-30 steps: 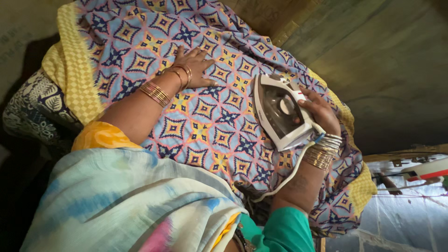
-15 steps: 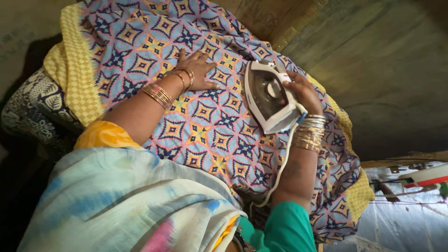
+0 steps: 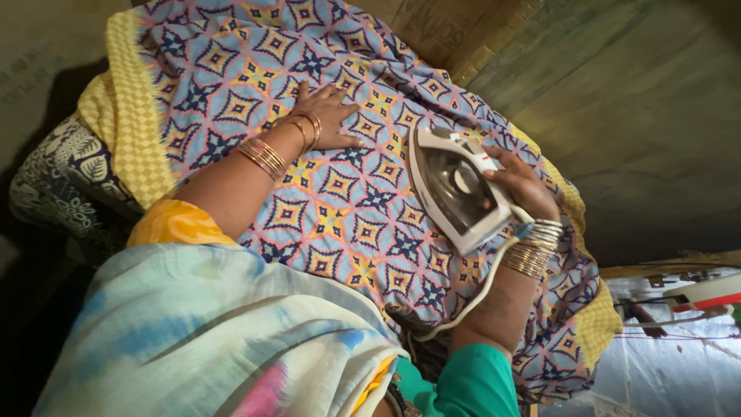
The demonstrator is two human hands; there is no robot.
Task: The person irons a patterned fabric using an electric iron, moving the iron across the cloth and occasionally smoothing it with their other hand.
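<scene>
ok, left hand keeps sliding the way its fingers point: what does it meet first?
Likely the iron, held by the right hand. The left hand lies flat on the patterned cloth, only bare cloth between, as far as the view shows.

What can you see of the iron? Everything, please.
The iron is white with a grey, shiny middle and a small red mark near its handle end; it looks plastic. It lies on the patterned cloth, pointed tip away from the person. The right hand grips its handle. A white cord runs from its rear along the forearm. The left hand lies flat on the cloth, apart from it.
</scene>
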